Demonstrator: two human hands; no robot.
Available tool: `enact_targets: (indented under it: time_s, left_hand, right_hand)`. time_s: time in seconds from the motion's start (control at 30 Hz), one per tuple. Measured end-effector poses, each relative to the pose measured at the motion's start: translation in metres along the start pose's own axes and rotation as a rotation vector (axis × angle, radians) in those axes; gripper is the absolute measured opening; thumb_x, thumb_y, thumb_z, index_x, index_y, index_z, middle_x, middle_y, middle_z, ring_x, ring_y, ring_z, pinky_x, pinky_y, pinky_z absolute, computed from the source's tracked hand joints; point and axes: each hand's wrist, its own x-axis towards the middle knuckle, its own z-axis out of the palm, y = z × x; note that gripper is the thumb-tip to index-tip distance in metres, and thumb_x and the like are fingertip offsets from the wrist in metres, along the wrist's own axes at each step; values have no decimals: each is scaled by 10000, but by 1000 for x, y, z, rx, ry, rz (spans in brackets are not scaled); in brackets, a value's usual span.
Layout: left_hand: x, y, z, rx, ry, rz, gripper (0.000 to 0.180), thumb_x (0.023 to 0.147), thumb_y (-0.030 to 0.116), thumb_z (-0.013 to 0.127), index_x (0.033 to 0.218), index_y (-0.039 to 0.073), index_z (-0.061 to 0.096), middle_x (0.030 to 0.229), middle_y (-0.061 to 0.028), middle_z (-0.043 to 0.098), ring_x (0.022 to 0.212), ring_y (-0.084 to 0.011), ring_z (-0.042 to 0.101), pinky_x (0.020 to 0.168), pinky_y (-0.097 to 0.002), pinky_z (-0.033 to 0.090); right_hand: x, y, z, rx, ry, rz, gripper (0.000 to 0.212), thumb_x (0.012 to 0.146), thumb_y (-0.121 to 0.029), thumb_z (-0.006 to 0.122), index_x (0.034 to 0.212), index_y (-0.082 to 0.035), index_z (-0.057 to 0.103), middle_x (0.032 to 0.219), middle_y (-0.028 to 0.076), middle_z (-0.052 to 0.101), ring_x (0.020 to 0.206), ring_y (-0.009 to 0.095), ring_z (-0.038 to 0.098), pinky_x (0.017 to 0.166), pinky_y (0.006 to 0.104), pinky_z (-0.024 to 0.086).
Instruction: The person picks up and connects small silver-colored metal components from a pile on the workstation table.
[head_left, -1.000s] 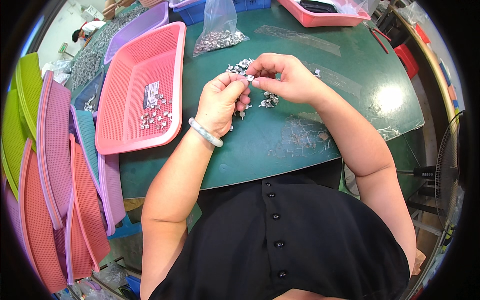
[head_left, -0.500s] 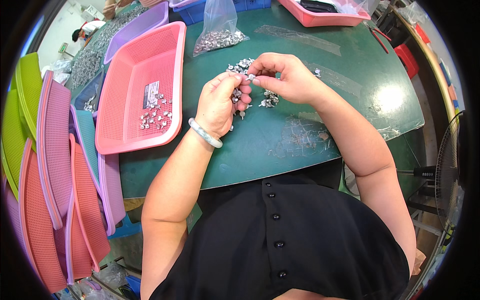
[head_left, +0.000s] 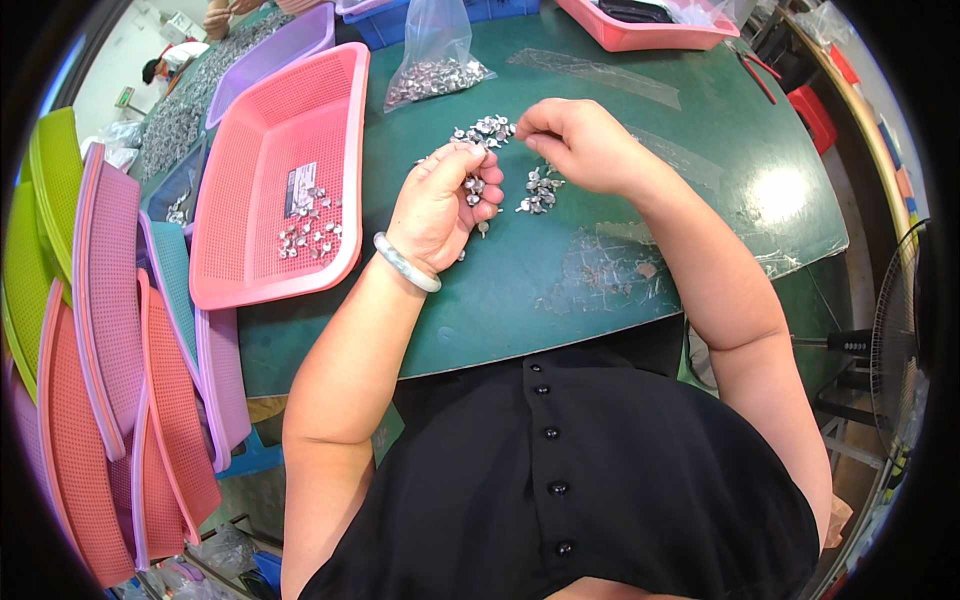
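My left hand (head_left: 445, 190), with a pale bangle (head_left: 407, 263) at its wrist, is curled around several small metal parts (head_left: 473, 188) with round heads and short stems. To its right, my right hand (head_left: 585, 145) hangs over the table with thumb and fingertips drawn together. Whether a part sits between those fingertips I cannot make out. Just beyond my hands lies a loose pile of the same metal parts (head_left: 490, 130). A second small heap (head_left: 540, 190) is below my right hand.
Left of my hands stands a pink perforated basket (head_left: 275, 110) holding several metal parts. A clear bag of parts (head_left: 437, 80) sits behind. Stacked colored baskets (head_left: 105, 300) lean at the left. Pliers with red handles (head_left: 760, 72) and a pink tray (head_left: 650, 38) are far right.
My right hand has moved away from my left fingertips, slightly up and to the right. The metal part pinched between both hands no longer shows there. My left hand has barely moved.
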Motion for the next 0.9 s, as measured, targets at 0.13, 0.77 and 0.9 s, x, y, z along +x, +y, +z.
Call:
enact_targets:
  time_s: [0.13,0.77,0.9]
  left_hand:
    - [2,-1,-3,-69,-34,6,159,867,172,474,913,30,531,801,-56,557,679,-133,528,572,-237,440]
    - [-1,-1,4,51,41,-4,156,873,167,490,897,28,558,776,-44,559,646,-121,525,559,-229,423]
    - [-1,0,6,94,101,-16,143,872,160,485,880,31,548,755,-41,555,620,-119,521,531,-224,409]
  right_hand:
    - [1,6,0,-110,-174,16,97,722,-93,615,772,-15,588,732,119,564,677,277,552,625,350,448]
    - [-7,-5,10,-218,-85,-33,70,715,-74,557,694,-9,545,733,126,550,737,306,536,658,381,441]
    - [-4,-7,9,-80,61,-161,43,732,-38,548,757,-9,526,746,120,535,732,307,524,649,369,435]
